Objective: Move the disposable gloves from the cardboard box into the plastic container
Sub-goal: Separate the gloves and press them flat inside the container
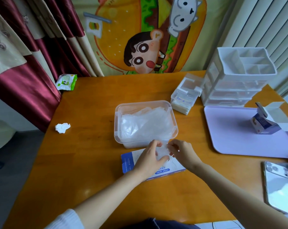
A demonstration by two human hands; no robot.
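Head cam: my left hand (150,160) and right hand (181,152) both pinch one clump of gloves (162,152) between them, fingers curled on it. The clump hangs over the far edge of the box (128,164). The container (117,113), already holding a pile (145,124), is just beyond, so I reckon it's a short carry straight ahead.
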